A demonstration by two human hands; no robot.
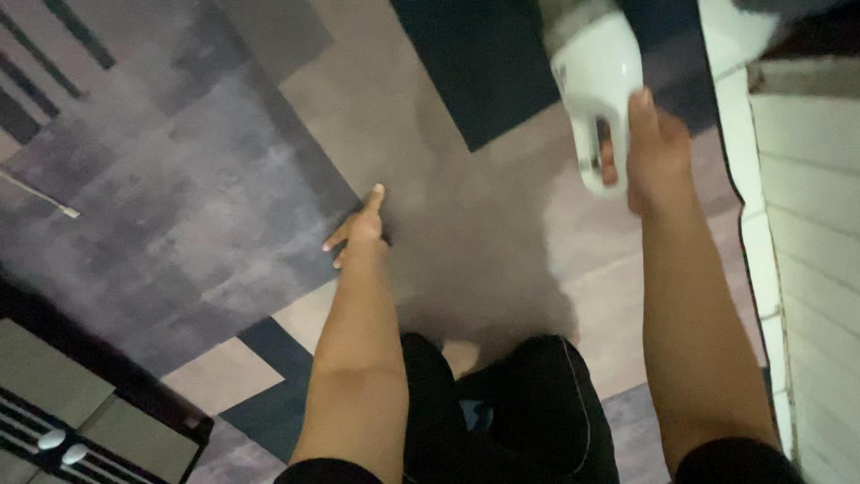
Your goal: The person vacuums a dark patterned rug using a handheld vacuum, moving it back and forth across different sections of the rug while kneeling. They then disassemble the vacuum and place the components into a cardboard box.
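Note:
My right hand (657,152) grips the handle of a white handheld appliance (595,85) with a rounded body, held over the rug at the upper right. My left hand (360,229) rests on the patterned rug (206,206) with its fingers spread, the index finger pointing away from me. It holds nothing. My knees in dark trousers (528,412) are on the rug between my two arms.
The rug has grey, beige and dark blue angular patches. A white panelled wall or furniture side (815,233) runs along the right edge. A dark cabinet with pale knobs (63,421) stands at the lower left. A thin pale cord (40,199) lies at the far left.

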